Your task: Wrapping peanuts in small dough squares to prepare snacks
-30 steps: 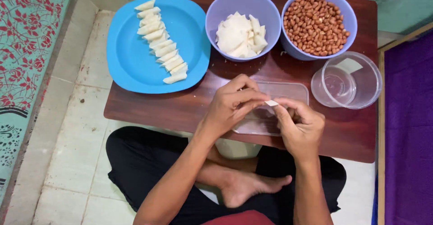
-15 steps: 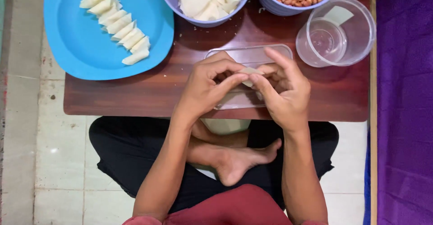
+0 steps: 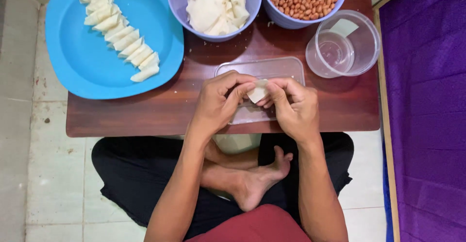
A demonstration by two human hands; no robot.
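While both hands, left [image 3: 218,101] and right [image 3: 291,108], pinch a pale wrapper [image 3: 257,93] over a clear tray [image 3: 272,68], bowls and a blue plate [image 3: 73,62] of smooth rolls [image 3: 121,38] stand beyond.

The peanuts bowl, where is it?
In the head view, the peanut bowl sits at the table's far right, beside the wrapper bowl, behind the clear round tub.

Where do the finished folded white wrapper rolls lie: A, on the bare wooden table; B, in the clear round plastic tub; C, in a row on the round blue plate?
C: the folded white wrapper rolls lie in a slanted row on the round blue plate.
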